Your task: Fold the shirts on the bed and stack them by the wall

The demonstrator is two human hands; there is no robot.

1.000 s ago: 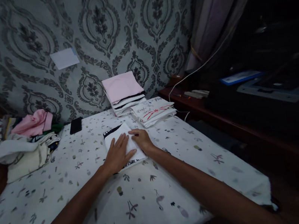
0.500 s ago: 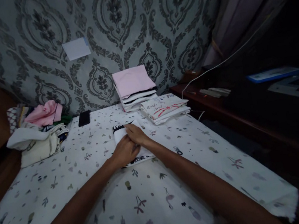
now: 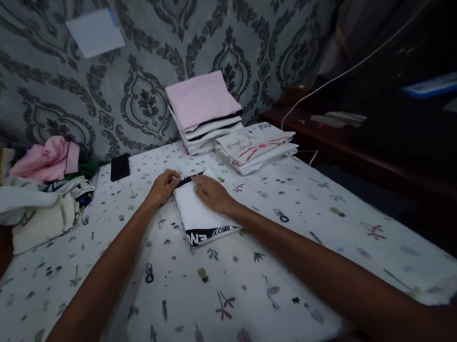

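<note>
A white folded garment (image 3: 198, 210) with black lettered bands lies on the patterned white cloth (image 3: 182, 317) in the middle. My left hand (image 3: 164, 187) is at its far left corner, fingers slightly bent and touching the edge. Over the garment's upper right part rests my right hand (image 3: 213, 193), palm down with its fingers spread and nothing gripped. Behind them stands a folded stack topped by a pink garment (image 3: 204, 99). Just right of it lies a lower pile with a red-printed white garment (image 3: 253, 147) on top.
At the left is a loose heap of clothes with a pink piece (image 3: 47, 159) and a cream piece (image 3: 46, 223). A black phone (image 3: 119, 167) lies near the wall. A white cable (image 3: 327, 81) runs above the dark red furniture (image 3: 337, 142) at the right.
My hands, together over the garment before, are now apart. My left hand has moved up and left to the far corner, and my right hand lies flatter. The view has tilted down.
</note>
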